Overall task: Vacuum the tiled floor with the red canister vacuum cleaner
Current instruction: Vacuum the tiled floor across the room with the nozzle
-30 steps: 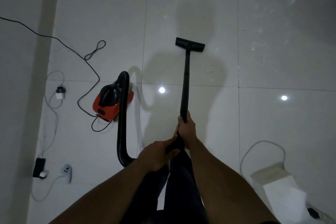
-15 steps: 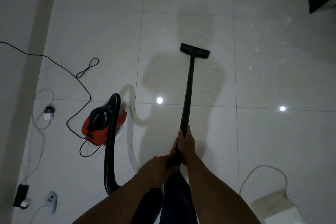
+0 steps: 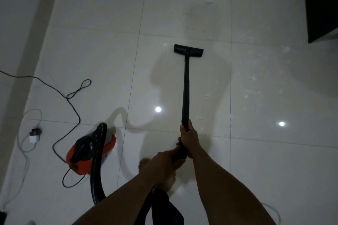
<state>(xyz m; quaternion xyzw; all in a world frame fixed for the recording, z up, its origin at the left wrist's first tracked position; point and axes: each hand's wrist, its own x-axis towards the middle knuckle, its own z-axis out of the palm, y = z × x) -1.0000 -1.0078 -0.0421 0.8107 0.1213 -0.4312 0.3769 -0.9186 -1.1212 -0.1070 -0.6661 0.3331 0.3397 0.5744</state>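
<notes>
- Two hands on the wand: right hand higher up, fingers wrapped full round the tube, thumb lying along it. Left hand sits just below at 7 o'clock, fingers curled on the grip end; exact finger lay hidden by its own back.
- Key relation: wand long axis runs 6→12 o'clock from the hands, floor head at 12, flat on the floor as far as I can tell. Right hand is the nearer one to the head, so it steers and left pushes, IMO.
- Dirt: pale crumbs scattered 1–4 o'clock of the head, on the next tile over; a few bits right beside the wand at 3 o'clock. Next stroke prob needs a swing toward 2–3.
- Red vacuum sits at 9 o'clock of the hands, well apart from the head. Hose arcs off its top down to 7 o'clock, then under the left forearm; its join to the wand isn't visible.
- Obstacles: black power cord loops at 10 o'clock, white charger + cable by the wall at 9. All left side, away from the crumbs.
- Dark cabinet at 1–2 o'clock, far corner; limits reach that way.
- Blurred bare foot under the left hand; risk = tripping on hose, or canister dragging over the cord if pulled.
</notes>
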